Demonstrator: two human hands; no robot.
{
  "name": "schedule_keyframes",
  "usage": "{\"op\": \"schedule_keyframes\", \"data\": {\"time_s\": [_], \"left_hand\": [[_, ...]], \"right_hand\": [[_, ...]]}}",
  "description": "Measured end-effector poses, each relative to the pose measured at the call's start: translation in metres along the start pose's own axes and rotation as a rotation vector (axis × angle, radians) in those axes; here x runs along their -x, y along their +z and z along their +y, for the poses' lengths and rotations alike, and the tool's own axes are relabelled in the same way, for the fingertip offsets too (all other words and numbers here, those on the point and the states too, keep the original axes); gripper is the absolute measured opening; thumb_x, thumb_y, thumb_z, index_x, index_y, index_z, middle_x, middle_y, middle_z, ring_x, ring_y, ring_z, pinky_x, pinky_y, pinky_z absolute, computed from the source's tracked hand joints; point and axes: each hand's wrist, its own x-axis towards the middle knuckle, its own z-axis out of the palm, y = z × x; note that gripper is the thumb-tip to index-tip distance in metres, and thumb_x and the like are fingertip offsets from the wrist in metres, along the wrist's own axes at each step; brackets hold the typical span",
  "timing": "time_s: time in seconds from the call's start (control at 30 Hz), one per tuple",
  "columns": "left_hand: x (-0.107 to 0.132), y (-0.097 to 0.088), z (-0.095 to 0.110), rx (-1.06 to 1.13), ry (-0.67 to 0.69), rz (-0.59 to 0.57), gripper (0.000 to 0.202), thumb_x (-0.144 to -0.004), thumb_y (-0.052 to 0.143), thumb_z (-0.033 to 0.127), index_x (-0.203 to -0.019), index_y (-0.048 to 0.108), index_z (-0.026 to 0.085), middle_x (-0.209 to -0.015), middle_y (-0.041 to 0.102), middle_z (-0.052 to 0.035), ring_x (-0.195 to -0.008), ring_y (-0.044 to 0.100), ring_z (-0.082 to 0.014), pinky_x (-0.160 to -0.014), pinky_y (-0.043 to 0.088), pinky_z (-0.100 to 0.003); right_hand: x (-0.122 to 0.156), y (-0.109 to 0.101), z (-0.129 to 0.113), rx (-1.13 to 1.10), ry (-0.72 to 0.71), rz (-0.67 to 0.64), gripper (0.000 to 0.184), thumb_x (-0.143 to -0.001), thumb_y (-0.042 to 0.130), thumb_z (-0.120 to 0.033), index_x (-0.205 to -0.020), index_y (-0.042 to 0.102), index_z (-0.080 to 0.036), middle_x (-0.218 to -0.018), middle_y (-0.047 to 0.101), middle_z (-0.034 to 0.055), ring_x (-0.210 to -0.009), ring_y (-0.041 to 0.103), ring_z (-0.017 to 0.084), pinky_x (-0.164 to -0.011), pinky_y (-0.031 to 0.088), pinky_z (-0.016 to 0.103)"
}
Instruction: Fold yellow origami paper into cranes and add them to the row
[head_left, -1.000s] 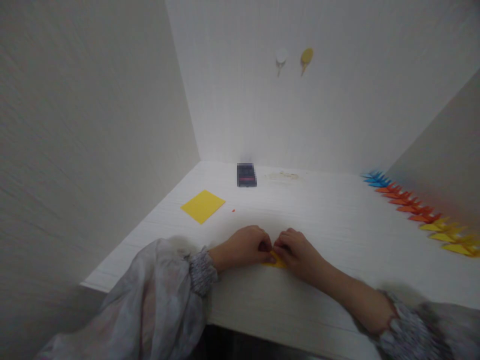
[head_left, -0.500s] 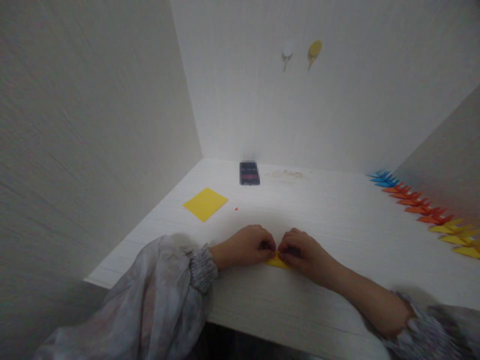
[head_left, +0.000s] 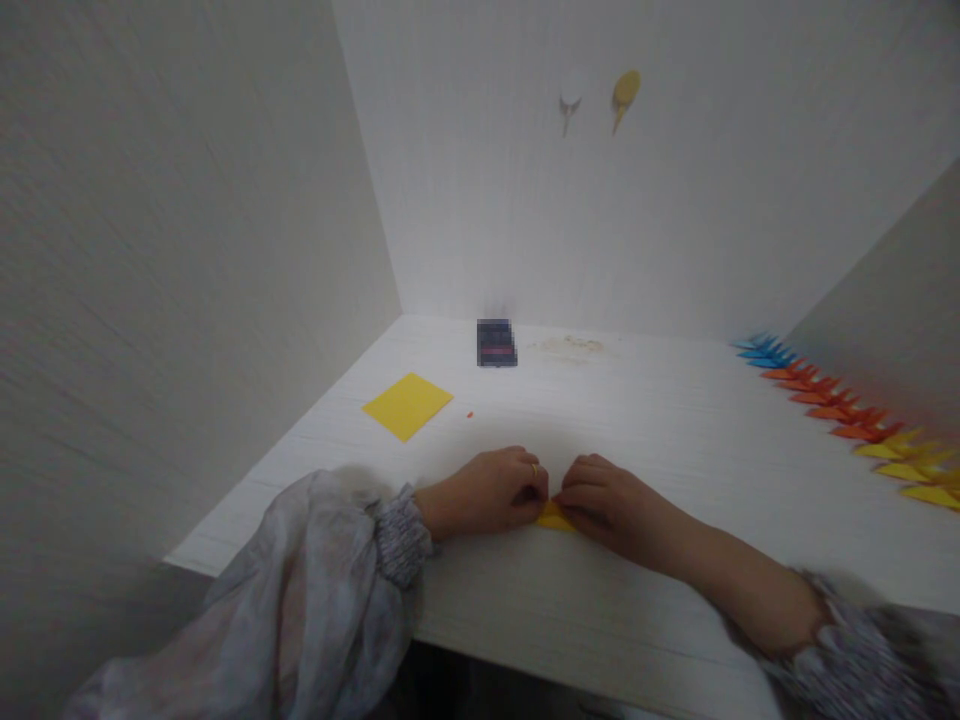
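Observation:
Near the table's front edge, a small folded piece of yellow paper (head_left: 554,518) lies between my two hands. My left hand (head_left: 502,490), with a ring on one finger, pinches its left end. From the other side my right hand (head_left: 611,503) has its fingers pressed together on the paper's right part. Much of the folded paper is hidden under the fingers. A flat yellow paper square (head_left: 408,406) rests on the table, beyond my left forearm and apart from both hands.
Along the right wall runs a row of folded paper figures, blue (head_left: 765,352), orange (head_left: 832,400) and yellow (head_left: 911,468). A dark blurred object (head_left: 496,344) sits at the back of the white table (head_left: 660,400). Two hooks (head_left: 625,90) hang on the back wall.
My right hand's fingers have shifted slightly on the folded paper and look more drawn together. The whole view has moved a little; the left hand keeps its pinch.

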Motion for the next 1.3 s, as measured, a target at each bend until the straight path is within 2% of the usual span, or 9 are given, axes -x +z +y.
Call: {"op": "schedule_keyframes", "data": {"time_s": [0.27,0.5,0.83,1.03,1.2,1.3], "left_hand": [[0.006,-0.004,0.003,-0.203,0.108,-0.016,0.019,-0.082,0.043,0.023,-0.090,0.060,0.017,-0.087,0.058,-0.0040,-0.078,0.051,-0.0124,-0.069,0.041,-0.023],[0.009,-0.005,0.003,-0.424,0.221,-0.037,0.019,-0.083,0.042,0.024,-0.086,0.059,0.018,-0.085,0.056,-0.0041,-0.076,0.050,-0.0142,-0.064,0.041,-0.027],[0.010,-0.007,0.010,-0.472,0.171,-0.081,0.015,-0.077,0.047,0.024,-0.084,0.058,0.016,-0.082,0.054,-0.0050,-0.073,0.049,-0.0161,-0.062,0.042,-0.029],[0.011,-0.008,0.011,-0.471,0.224,-0.070,0.026,-0.079,0.043,0.022,-0.103,0.053,0.020,-0.086,0.054,-0.0051,-0.077,0.048,-0.0166,-0.062,0.042,-0.029],[0.011,-0.006,0.009,-0.489,0.243,-0.051,0.022,-0.082,0.038,0.023,-0.088,0.058,0.017,-0.082,0.055,-0.0056,-0.075,0.047,-0.0161,-0.061,0.041,-0.029],[0.011,-0.006,0.010,-0.489,0.226,-0.049,0.022,-0.082,0.038,0.023,-0.087,0.058,0.017,-0.081,0.054,-0.0047,-0.075,0.048,-0.0166,-0.060,0.040,-0.029]], "right_hand": [[0.001,0.003,-0.004,0.068,-0.052,-0.019,0.021,-0.082,0.044,-0.012,-0.076,0.064,-0.015,-0.075,0.056,0.0062,-0.076,0.047,0.016,-0.075,0.040,0.032],[0.000,0.000,-0.005,0.077,-0.025,-0.046,0.021,-0.079,0.045,-0.010,-0.075,0.065,-0.015,-0.078,0.057,0.0072,-0.075,0.048,0.016,-0.072,0.039,0.032],[0.003,0.001,-0.003,0.131,-0.004,-0.014,0.017,-0.078,0.047,-0.012,-0.072,0.062,-0.017,-0.075,0.058,0.0048,-0.072,0.049,0.015,-0.072,0.036,0.032],[0.004,0.003,-0.003,0.170,-0.043,-0.031,0.018,-0.077,0.046,-0.011,-0.070,0.061,-0.017,-0.074,0.056,0.0049,-0.072,0.047,0.016,-0.071,0.036,0.032],[0.001,0.001,-0.007,0.175,-0.032,-0.065,0.018,-0.075,0.046,-0.009,-0.069,0.061,-0.016,-0.073,0.055,0.0054,-0.073,0.046,0.016,-0.071,0.036,0.033],[0.000,0.000,-0.009,0.187,-0.028,-0.096,0.017,-0.075,0.046,-0.008,-0.069,0.061,-0.015,-0.073,0.055,0.0056,-0.073,0.046,0.017,-0.071,0.036,0.033]]}}
